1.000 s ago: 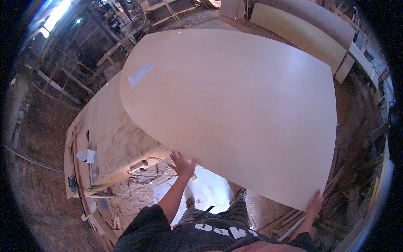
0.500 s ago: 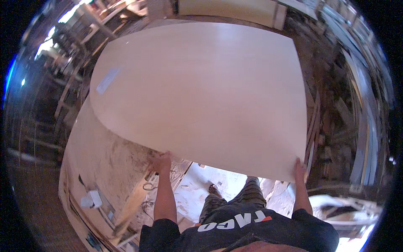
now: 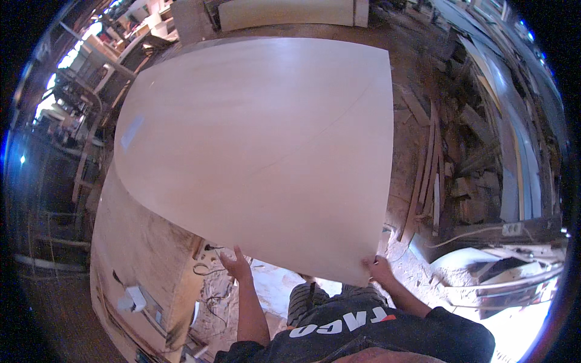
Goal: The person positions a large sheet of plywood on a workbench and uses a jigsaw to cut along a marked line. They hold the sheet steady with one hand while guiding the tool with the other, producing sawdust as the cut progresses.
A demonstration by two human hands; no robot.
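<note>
A large pale plywood sheet (image 3: 260,139) spans the middle of the view, with a bluish label (image 3: 131,133) near its left edge. A faint dark line runs diagonally across its right half. My right hand (image 3: 378,270) is closed around the near right corner of the sheet. At the near edge, left of the middle, my left hand (image 3: 237,265) has its thumb and fingers spread. One of its fingertips meets the sheet's edge; whether it bears any weight I cannot tell. Part of the sheet overlies a dusty board surface (image 3: 157,248) on the left.
A white block-like object (image 3: 135,299) and a looped cord (image 3: 209,269) lie at the lower left. Wood strips (image 3: 426,169) and scrap line the right, beside a power socket strip (image 3: 512,229). Beyond the sheet stands a pale panel (image 3: 287,13). Sawdust covers the floor near my legs.
The plywood sheet has shifted left, its right corner coming nearer to me. My right hand moved left with that corner. My left hand has loosened from the edge, its fingers now spread.
</note>
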